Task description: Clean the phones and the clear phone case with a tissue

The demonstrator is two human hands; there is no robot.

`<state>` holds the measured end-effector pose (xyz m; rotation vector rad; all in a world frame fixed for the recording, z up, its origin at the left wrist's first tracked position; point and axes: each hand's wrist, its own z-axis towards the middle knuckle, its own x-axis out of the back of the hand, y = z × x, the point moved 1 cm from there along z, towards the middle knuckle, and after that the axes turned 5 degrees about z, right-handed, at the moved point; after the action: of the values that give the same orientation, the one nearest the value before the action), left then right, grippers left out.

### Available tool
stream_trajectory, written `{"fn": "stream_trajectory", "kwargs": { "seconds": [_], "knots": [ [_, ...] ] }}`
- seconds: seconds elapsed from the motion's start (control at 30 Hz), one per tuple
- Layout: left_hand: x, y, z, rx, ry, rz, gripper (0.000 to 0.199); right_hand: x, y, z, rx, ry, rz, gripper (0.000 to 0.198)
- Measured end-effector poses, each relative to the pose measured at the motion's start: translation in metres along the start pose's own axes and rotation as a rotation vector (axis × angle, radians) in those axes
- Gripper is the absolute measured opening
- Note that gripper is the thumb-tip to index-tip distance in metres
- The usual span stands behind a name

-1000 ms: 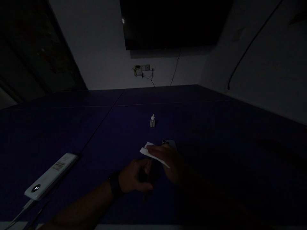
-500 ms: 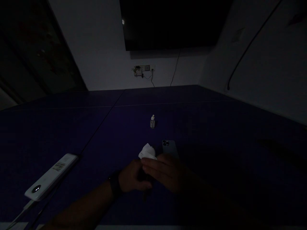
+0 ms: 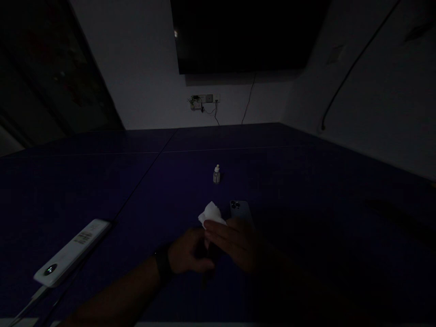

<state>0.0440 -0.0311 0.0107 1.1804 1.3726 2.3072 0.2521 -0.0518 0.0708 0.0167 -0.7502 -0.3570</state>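
Over the dark blue table, my right hand (image 3: 235,240) presses a crumpled white tissue (image 3: 211,212) under its closed fingers. My left hand (image 3: 187,252), with a dark watch band (image 3: 163,262) at the wrist, meets it from the left. Its fingers curl round something dark that I cannot make out in the dim light. A light blue phone (image 3: 240,209) lies camera side up just beyond my right hand, which covers its lower part. Farther back stands a small dropper bottle (image 3: 216,175) with a white top, upright and apart from both hands.
A white power bank (image 3: 73,252) with a plugged-in cable (image 3: 30,302) lies on the table (image 3: 163,190) at the left. Behind the table, a dark television screen (image 3: 245,36) hangs over wall sockets (image 3: 204,100) with loose wires.
The tissue and the fingers of my right hand have shifted very slightly to the right, and the tissue's folds look different. My left hand stays almost where it was.
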Motion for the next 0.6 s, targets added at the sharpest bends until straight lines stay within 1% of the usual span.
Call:
{"fn": "stream_trajectory", "kwargs": {
  "seconds": [0.1,0.17,0.27,0.33,0.43,0.5,0.6],
  "knots": [
    [0.001,0.002,0.001,-0.033,-0.001,0.001,0.067,-0.003,-0.004,0.000,0.072,-0.028,0.030,0.030],
    [0.001,0.003,0.002,-0.030,-0.004,0.001,0.070,-0.005,-0.001,-0.002,0.041,-0.033,0.037,0.031],
    [0.000,0.003,0.001,-0.018,-0.013,0.011,0.073,-0.006,0.003,-0.005,-0.033,-0.001,0.017,0.034],
    [0.000,0.003,0.001,-0.047,-0.006,0.027,0.069,-0.004,0.002,-0.004,-0.008,-0.001,0.013,0.032],
    [0.000,0.006,0.000,-0.099,0.029,0.063,0.067,-0.001,-0.003,-0.002,0.052,-0.055,0.035,0.029],
    [0.000,0.007,0.001,-0.076,0.040,0.065,0.071,-0.002,-0.002,-0.003,0.017,-0.061,0.051,0.032],
    [0.001,0.010,0.003,-0.003,-0.007,0.029,0.078,-0.006,0.007,-0.005,-0.121,0.005,0.106,0.041]
  ]
}}
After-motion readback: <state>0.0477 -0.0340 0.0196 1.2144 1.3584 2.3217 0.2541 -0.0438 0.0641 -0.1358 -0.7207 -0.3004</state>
